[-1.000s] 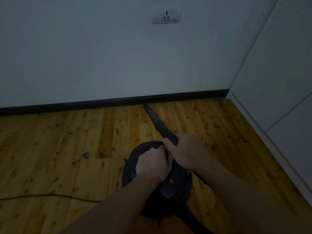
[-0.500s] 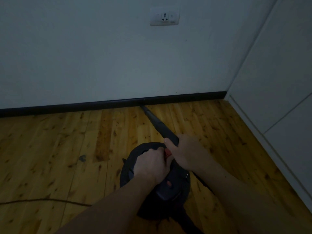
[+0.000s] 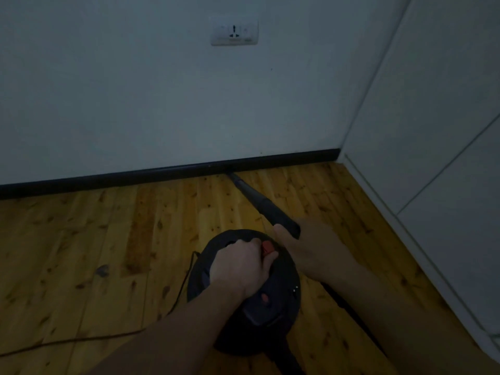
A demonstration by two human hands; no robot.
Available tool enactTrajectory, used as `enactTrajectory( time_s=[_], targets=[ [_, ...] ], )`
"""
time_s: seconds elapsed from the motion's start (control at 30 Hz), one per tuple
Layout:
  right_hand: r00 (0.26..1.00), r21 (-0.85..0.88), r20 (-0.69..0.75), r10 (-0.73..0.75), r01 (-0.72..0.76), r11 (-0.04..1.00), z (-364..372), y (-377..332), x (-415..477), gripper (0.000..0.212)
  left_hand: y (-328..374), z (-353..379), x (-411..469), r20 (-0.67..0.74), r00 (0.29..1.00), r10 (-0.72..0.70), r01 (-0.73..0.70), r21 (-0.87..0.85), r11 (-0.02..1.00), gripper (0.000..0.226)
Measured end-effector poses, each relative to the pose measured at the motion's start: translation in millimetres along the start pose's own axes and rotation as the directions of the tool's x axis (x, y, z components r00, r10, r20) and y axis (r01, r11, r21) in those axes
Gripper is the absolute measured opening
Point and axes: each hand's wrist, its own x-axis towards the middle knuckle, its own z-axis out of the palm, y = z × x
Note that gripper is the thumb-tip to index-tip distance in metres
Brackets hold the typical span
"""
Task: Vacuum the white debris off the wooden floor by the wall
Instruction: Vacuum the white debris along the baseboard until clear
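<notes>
While left hand (image 3: 239, 266) is gripping handle atop round vacuum body (image 3: 273, 301), right hand (image 3: 311, 250) is wrapping stiff nozzle tube (image 3: 259, 201), tip touching baseboard (image 3: 162, 173) at floor's far edge. Body probably heavyish; white debris not discernible.

A white wall socket (image 3: 234, 31) sits high on the wall at upper centre of the frame. Down the right side stand white cabinet doors (image 3: 438, 147) (thin seams divide the panels). A thin cord (image 3: 89, 339) trails across the boards toward the lower left edge.
</notes>
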Motion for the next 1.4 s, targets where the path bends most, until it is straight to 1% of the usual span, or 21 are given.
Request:
enactTrajectory(
  time_s=[0.17, 0.3, 0.4, 0.53, 0.77, 1.03, 1.23, 1.4],
  targets=[
    [0.999, -0.001, -0.008, 0.04, -0.04, 0.999, -22, 22, -5, 0.052, 15, 2, 10, 0.001, 1.0, 0.021, -0.021, 0.022, 1.0, 0.052],
    [1.0, 0.004, 0.025, 0.0, 0.0, 1.0, -25, 20, -6, 0.051, 20, 1, 12, 0.016, 1.0, 0.024, -0.024, 0.015, 1.0, 0.051],
    [0.999, 0.011, 0.031, -0.042, 0.042, 0.999, -19, 13, -5, 0.05, 19, 1, 11, 0.052, 0.998, 0.021, -0.021, -0.013, 1.0, 0.05],
    [0.998, 0.005, 0.035, -0.06, 0.06, 0.998, -7, 2, -4, 0.047, 15, 1, 11, 0.084, 0.996, 0.002, 0.003, -0.062, 0.998, 0.047],
    [0.997, 0.007, 0.0, -0.081, 0.081, 0.997, -1, -12, -3, 0.049, 11, 0, 6, 0.106, 0.994, -0.029, 0.039, -0.096, 0.995, 0.044],
    [0.998, 0.012, -0.012, -0.065, 0.065, 0.998, -9, -9, -4, 0.051, 11, -4, 5, 0.084, 0.996, -0.044, 0.052, -0.089, 0.995, 0.045],
    [0.997, -0.018, -0.062, -0.05, 0.049, 0.999, -24, -1, -7, 0.052, 13, -6, 10, 0.081, 0.997, -0.02, 0.027, -0.092, 0.995, 0.043],
    [0.996, -0.015, -0.086, -0.024, 0.023, 1.0, -34, 7, -8, 0.055, 22, -2, 13, 0.082, 0.997, -0.01, 0.018, -0.1, 0.995, 0.046]
  ],
)
